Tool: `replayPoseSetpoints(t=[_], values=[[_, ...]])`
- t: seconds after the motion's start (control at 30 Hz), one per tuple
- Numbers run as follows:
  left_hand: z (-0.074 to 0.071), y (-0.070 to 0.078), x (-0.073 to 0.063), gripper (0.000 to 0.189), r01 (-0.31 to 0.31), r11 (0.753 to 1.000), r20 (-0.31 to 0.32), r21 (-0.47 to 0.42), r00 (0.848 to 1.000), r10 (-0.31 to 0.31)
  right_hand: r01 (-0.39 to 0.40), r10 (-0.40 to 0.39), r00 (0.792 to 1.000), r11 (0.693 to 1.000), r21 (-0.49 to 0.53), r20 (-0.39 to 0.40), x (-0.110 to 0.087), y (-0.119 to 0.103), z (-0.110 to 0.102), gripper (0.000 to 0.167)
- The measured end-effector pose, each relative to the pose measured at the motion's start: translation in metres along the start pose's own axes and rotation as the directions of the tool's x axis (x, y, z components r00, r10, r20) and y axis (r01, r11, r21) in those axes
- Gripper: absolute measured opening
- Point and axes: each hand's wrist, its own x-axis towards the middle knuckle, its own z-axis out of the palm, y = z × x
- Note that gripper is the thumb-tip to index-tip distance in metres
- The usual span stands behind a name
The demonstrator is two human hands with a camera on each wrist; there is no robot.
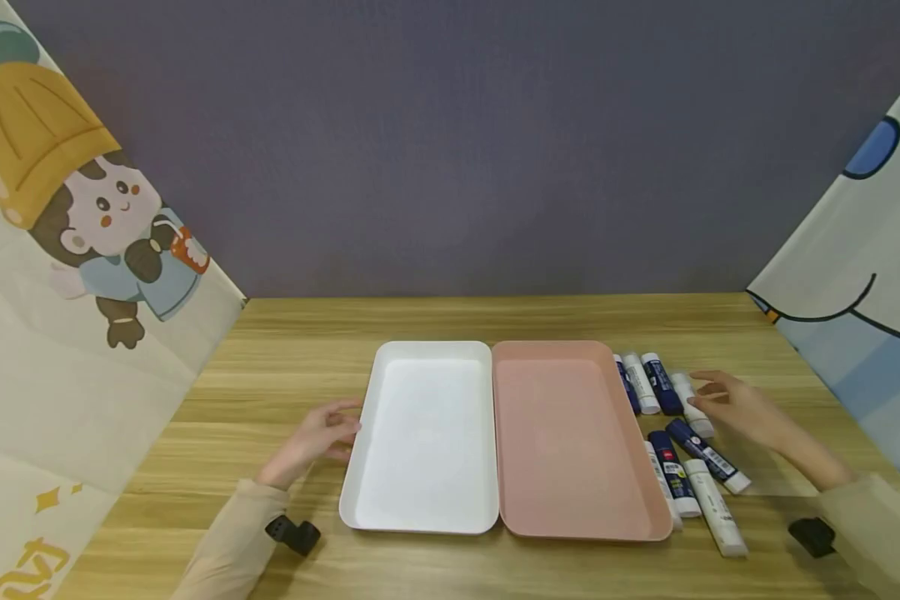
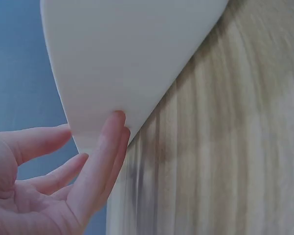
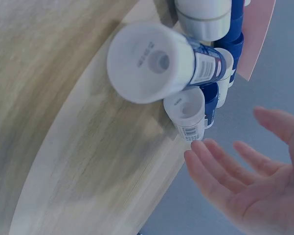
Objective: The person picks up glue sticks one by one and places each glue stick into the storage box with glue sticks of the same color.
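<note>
My left hand (image 1: 321,437) rests its fingertips at the left side of a white tray (image 1: 427,442), its fingers loosely extended. In the left wrist view, fingertips (image 2: 118,117) lie against the outer wall of that tray (image 2: 132,54). Over on the right, my right hand (image 1: 738,408) reaches over a white glue stick (image 1: 686,392), thumb and fingers apart. The right wrist view has the same hand (image 3: 254,191) with spread fingers, its fingertips close to the end of a white glue stick (image 3: 188,110); nothing is gripped.
A pink tray (image 1: 570,442) stands right beside the white one. Several blue and white glue sticks lie to its right, among them a blue one (image 1: 662,383), a tilted blue one (image 1: 708,454) and a white one (image 1: 715,508). A grey partition (image 1: 495,167) rises behind the wooden table (image 1: 307,325).
</note>
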Motion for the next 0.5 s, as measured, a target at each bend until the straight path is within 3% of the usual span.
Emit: replayPoseSetpoints(t=[0.23,0.5], values=[[0.003,-0.002,0.000,0.044,0.029,0.999,-0.025,-0.031,0.999,-0.030,-0.085,0.086,0.996,0.996,-0.026,0.032,0.004,0.005,-0.001,0.051],[0.004,-0.002,0.002,0.044,0.048,0.998,-0.029,-0.035,0.998,-0.049,-0.208,0.205,0.971,0.978,0.010,0.124,0.011,0.010,-0.001,0.062]])
